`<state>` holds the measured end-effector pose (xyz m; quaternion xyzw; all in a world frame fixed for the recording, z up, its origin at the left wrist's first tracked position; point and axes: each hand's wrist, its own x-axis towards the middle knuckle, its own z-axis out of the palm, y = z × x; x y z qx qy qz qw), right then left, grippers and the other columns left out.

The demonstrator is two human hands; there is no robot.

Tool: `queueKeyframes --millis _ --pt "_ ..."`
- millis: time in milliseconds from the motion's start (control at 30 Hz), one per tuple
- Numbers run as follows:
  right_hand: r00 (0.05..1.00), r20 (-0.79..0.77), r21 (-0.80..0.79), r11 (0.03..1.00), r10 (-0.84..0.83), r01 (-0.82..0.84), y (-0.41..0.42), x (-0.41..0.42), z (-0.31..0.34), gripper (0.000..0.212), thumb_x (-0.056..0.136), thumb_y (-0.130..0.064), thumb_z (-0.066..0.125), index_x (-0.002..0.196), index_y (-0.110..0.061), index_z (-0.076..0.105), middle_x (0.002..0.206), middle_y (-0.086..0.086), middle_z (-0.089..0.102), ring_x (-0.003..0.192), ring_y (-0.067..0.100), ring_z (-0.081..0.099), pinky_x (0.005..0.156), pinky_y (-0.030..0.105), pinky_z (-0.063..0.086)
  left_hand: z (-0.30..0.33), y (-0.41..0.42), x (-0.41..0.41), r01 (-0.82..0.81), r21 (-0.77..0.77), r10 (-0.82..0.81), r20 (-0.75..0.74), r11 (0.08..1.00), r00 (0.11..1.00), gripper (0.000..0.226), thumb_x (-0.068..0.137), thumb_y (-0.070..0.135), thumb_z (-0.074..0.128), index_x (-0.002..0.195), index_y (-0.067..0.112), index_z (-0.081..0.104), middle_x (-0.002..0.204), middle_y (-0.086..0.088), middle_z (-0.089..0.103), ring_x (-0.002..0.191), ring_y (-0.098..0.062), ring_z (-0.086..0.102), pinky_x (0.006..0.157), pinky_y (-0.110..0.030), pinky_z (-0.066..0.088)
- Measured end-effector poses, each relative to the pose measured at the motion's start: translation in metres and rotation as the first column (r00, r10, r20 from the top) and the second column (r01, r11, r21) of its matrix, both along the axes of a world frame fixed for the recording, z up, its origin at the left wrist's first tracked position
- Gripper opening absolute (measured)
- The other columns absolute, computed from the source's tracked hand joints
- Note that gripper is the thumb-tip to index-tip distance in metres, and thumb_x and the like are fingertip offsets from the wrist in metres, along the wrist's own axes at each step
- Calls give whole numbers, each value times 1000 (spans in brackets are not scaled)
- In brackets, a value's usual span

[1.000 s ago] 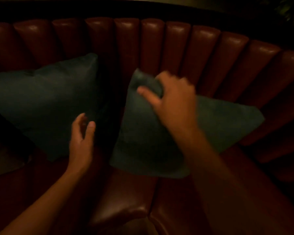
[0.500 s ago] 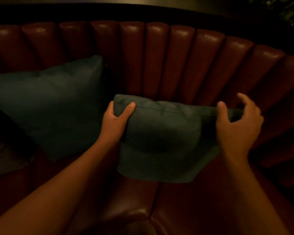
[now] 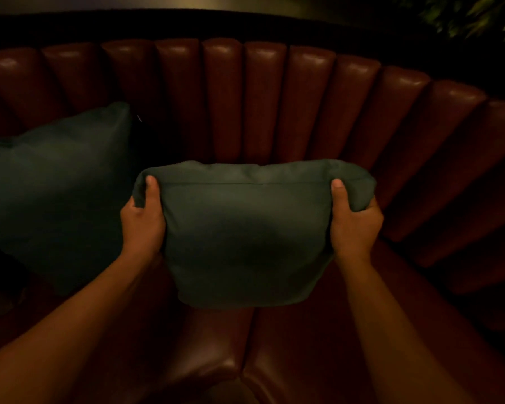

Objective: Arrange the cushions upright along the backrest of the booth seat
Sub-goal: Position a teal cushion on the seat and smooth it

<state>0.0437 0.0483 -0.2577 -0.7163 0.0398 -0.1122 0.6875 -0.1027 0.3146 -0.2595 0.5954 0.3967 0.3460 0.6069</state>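
A dark green cushion [image 3: 245, 228] is held in front of me above the red leather booth seat [image 3: 289, 345]. My left hand [image 3: 142, 220] grips its upper left corner and my right hand [image 3: 353, 223] grips its upper right corner, thumbs on the near face. The cushion is lifted, its top edge level and its bottom edge hanging over the seat, a little way in front of the channelled red backrest [image 3: 263, 97]. A second, larger green cushion [image 3: 53, 193] leans upright against the backrest at the left.
The backrest curves around to the right [image 3: 449, 158]. A dark ledge [image 3: 245, 21] runs along its top, with plant leaves [image 3: 484, 16] at the upper right. The scene is dimly lit.
Both hands have closed on the cushion's top corners. The cushion went from lying tilted on the seat to being held level and lifted toward me.
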Motion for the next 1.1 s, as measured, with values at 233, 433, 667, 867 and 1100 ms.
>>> queueKeyframes --millis 233,433,667,867,1100 --pt "992 129 53 999 -13 6 -12 4 12 37 89 -42 75 114 -15 69 104 -9 73 98 4 70 89 29 57 19 1 1 55 93 -59 39 994 998 41 100 49 51 129 22 60 118 6 65 110 -6 62 89 -14 50" --pt "987 106 -47 992 119 -115 -29 19 10 68 86 -54 68 141 -20 50 129 -9 61 108 -18 56 94 10 46 15 -3 -7 204 601 -142 -149 773 979 81 79 52 75 146 20 41 146 -2 47 136 -11 46 115 -32 37" --pt "794 462 -772 620 395 141 14 22 35 62 87 -54 62 137 -18 60 137 7 61 136 30 49 115 49 34 61 -31 56 845 519 -26 -850 129 526 117 69 97 38 160 33 -1 165 -11 22 142 -38 35 115 -51 32" --pt "603 -235 -951 -52 763 -305 63 34 72 123 71 -84 64 164 -32 3 172 1 7 158 22 -4 126 48 -2 78 -21 80 933 360 169 -918 -28 359 128 51 104 41 151 24 34 136 -6 53 121 -32 44 101 -46 34" --pt "596 -269 -960 -162 757 -227 60 23 62 98 57 -97 57 137 -40 49 124 -8 64 111 19 63 95 42 45 71 -13 62 951 305 -99 -949 -43 300 103 48 98 57 130 38 44 122 12 62 108 -16 61 94 -39 49"
